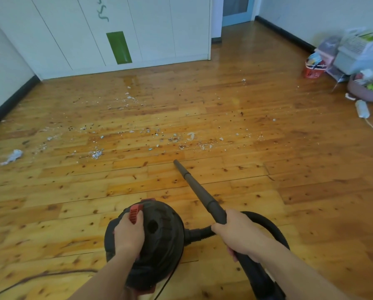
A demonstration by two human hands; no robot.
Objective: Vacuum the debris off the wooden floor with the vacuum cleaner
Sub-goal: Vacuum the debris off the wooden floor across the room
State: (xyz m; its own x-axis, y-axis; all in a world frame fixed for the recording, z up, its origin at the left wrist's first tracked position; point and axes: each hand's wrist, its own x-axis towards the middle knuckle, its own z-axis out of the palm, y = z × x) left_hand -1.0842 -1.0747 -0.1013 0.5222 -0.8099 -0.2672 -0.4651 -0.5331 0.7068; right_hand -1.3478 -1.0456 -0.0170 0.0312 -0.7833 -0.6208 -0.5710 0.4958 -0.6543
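A round black vacuum cleaner (159, 232) with red clips stands on the wooden floor (300, 191) just in front of me. My left hand (128, 232) grips its top by the red handle. My right hand (237, 232) grips the black wand (199, 191), whose nozzle tip hovers near the floor, pointing forward and left. A black hose (270, 226) loops from the canister behind my right hand. White and dark debris (159, 137) lies scattered in a band across the floor ahead of the nozzle. A crumpled white scrap (13, 155) lies at far left.
White cupboard doors (116, 31) with a green panel line the far wall. Bags, a red basket (312, 71) and a pink basin (365, 92) are piled at the right wall, with a white power strip (362, 108) beside them. The vacuum's cord (40, 276) trails left on the floor.
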